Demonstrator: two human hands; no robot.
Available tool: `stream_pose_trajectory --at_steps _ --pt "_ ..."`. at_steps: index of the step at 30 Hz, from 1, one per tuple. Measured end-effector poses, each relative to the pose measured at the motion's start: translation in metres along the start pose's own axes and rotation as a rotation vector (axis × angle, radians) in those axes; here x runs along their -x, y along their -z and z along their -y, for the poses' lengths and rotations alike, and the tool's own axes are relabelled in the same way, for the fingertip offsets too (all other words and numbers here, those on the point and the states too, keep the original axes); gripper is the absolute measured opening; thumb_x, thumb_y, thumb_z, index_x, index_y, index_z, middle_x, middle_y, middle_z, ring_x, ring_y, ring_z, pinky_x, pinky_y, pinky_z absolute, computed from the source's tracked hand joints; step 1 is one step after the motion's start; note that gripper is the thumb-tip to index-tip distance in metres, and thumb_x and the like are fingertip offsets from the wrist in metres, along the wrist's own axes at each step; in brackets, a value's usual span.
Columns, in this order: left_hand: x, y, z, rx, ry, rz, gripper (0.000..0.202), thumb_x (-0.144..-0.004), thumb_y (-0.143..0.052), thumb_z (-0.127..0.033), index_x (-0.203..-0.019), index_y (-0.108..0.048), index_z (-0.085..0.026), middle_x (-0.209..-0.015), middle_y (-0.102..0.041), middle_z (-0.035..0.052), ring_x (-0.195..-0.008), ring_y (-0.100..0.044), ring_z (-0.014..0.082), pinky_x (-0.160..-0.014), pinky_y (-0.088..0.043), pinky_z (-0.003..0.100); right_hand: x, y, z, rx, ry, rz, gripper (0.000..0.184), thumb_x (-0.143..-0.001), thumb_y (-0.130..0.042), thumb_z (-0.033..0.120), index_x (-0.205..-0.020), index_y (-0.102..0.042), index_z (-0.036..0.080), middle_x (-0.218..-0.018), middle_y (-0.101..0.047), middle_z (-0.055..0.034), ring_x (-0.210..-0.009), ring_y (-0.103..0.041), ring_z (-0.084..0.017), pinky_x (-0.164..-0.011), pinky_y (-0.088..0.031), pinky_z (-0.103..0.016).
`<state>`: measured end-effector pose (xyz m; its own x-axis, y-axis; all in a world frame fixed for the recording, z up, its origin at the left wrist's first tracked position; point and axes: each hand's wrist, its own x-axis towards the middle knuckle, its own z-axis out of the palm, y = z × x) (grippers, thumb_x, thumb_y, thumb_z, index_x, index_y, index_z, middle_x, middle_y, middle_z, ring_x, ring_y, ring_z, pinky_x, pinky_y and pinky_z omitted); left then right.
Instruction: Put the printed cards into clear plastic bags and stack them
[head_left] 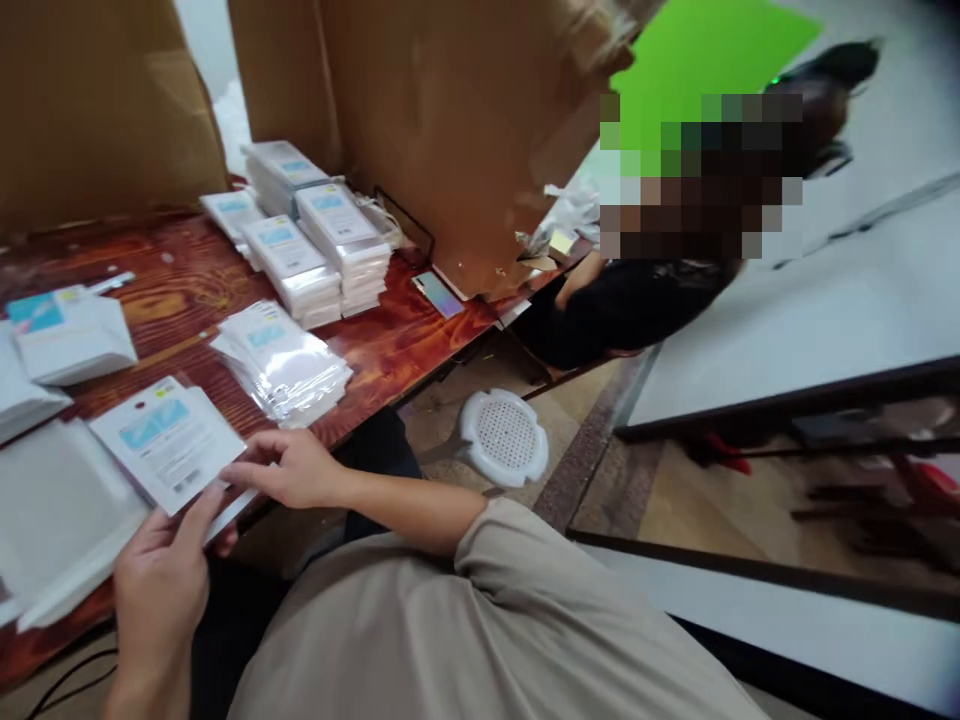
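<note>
A white printed packaging card (169,440) with a blue picture, a barcode and a hang hole is held over the table's front edge. My left hand (169,560) grips its lower edge, thumb on top. At its right corner my right hand (281,470) pinches it between thumb and fingers. Another flat piece shows partly beneath it; what kind I cannot tell. Just beyond lies a fanned pile of cards in clear sleeves (289,370). To the left are a stack of blank white sheets or sleeves (56,510) and white packets with a blue print (75,335).
Stacks of sleeved cards (296,270) stand at the back of the wooden table (165,275), beside a phone (439,294). Tall cardboard sheets (450,130) rise behind. A white plastic stool (504,437) is on the floor. Another person (630,310) sits beyond the cardboard.
</note>
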<state>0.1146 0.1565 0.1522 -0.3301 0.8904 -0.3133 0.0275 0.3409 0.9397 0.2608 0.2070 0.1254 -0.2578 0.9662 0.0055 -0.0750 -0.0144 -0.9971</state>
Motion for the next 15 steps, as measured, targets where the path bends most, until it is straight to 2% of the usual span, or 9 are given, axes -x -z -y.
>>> stream_pose_trajectory --at_steps 2,4,6,7,8,10,12,13,15 --pt "0.0 -0.006 -0.002 -0.04 -0.007 0.046 0.022 -0.07 -0.08 -0.043 -0.089 -0.076 -0.032 -0.084 -0.076 -0.0071 -0.056 -0.054 0.0138 -0.046 -0.044 0.027 0.0 0.005 0.002 -0.021 0.014 -0.01 0.029 -0.077 -0.071 0.058 -0.094 -0.067 0.035 -0.089 -0.074 0.0129 -0.083 -0.072 -0.018 -0.075 -0.066 -0.035" --pt "0.002 -0.008 -0.005 -0.146 -0.01 0.142 0.024 -0.071 -0.08 -0.044 -0.086 -0.074 -0.026 -0.071 -0.071 -0.0033 -0.053 -0.054 0.0152 -0.047 -0.043 0.028 0.0 0.013 0.011 0.015 0.008 -0.027 0.031 -0.083 -0.071 0.049 -0.11 -0.066 0.035 -0.106 -0.075 0.011 -0.098 -0.073 -0.018 -0.09 -0.065 -0.036" --pt "-0.001 -0.005 -0.01 -0.274 -0.062 0.204 0.03 -0.076 -0.076 -0.049 -0.09 -0.072 -0.023 -0.063 -0.064 -0.0016 -0.054 -0.055 0.0167 -0.052 -0.045 0.029 -0.007 0.03 0.022 0.143 0.01 -0.086 0.026 -0.09 -0.066 0.041 -0.114 -0.066 0.031 -0.112 -0.075 0.0062 -0.102 -0.072 -0.018 -0.098 -0.062 -0.037" --pt "-0.005 0.001 -0.011 -0.317 -0.122 0.164 0.034 -0.08 -0.072 -0.052 -0.097 -0.071 -0.022 -0.067 -0.065 -0.0006 -0.058 -0.057 0.0175 -0.058 -0.048 0.03 -0.013 0.041 0.026 0.202 0.006 -0.164 0.034 -0.091 -0.066 0.037 -0.123 -0.064 0.027 -0.118 -0.075 0.0034 -0.107 -0.071 -0.018 -0.104 -0.059 -0.037" --pt "-0.012 0.009 -0.013 -0.379 -0.204 0.021 0.037 -0.083 -0.069 -0.054 -0.101 -0.071 -0.021 -0.075 -0.068 0.0016 -0.066 -0.062 0.0187 -0.067 -0.052 0.032 -0.022 0.053 0.029 0.274 0.016 -0.235 0.042 -0.089 -0.067 0.032 -0.13 -0.061 0.023 -0.126 -0.072 -0.0008 -0.116 -0.068 -0.019 -0.109 -0.054 -0.038" --pt "-0.029 0.032 -0.015 -0.627 -0.332 -0.314 0.043 -0.085 -0.067 -0.054 -0.108 -0.071 -0.018 -0.099 -0.071 0.0092 -0.088 -0.067 0.0235 -0.09 -0.053 0.038 -0.047 0.078 0.03 0.417 0.048 -0.321 0.051 -0.085 -0.067 0.024 -0.136 -0.059 0.017 -0.134 -0.069 -0.0087 -0.121 -0.065 -0.023 -0.111 -0.05 -0.04" --pt "-0.046 0.06 -0.014 -0.868 -0.306 -0.535 0.053 -0.084 -0.069 -0.05 -0.119 -0.067 -0.011 -0.12 -0.067 0.019 -0.113 -0.063 0.0312 -0.109 -0.045 0.045 -0.072 0.096 0.025 0.568 0.059 -0.337 0.057 -0.083 -0.069 0.023 -0.138 -0.058 0.012 -0.137 -0.066 -0.0156 -0.122 -0.064 -0.028 -0.111 -0.048 -0.043" --pt "-0.054 0.073 -0.012 -0.953 -0.261 -0.572 0.059 -0.084 -0.07 -0.05 -0.124 -0.065 -0.007 -0.126 -0.064 0.0228 -0.125 -0.057 0.035 -0.115 -0.04 0.047 -0.082 0.102 0.022 0.643 0.042 -0.32 0.059 -0.083 -0.069 0.024 -0.139 -0.057 0.011 -0.136 -0.066 -0.017 -0.121 -0.064 -0.03 -0.11 -0.048 -0.045" --pt "-0.066 0.095 -0.007 -1.042 -0.156 -0.585 0.072 -0.081 -0.073 -0.054 -0.131 -0.061 -0.004 -0.133 -0.06 0.0274 -0.134 -0.051 0.0394 -0.116 -0.037 0.05 -0.092 0.106 0.016 0.823 -0.052 -0.305 0.065 -0.084 -0.071 0.029 -0.144 -0.054 0.011 -0.134 -0.065 -0.0197 -0.12 -0.064 -0.034 -0.108 -0.048 -0.051"
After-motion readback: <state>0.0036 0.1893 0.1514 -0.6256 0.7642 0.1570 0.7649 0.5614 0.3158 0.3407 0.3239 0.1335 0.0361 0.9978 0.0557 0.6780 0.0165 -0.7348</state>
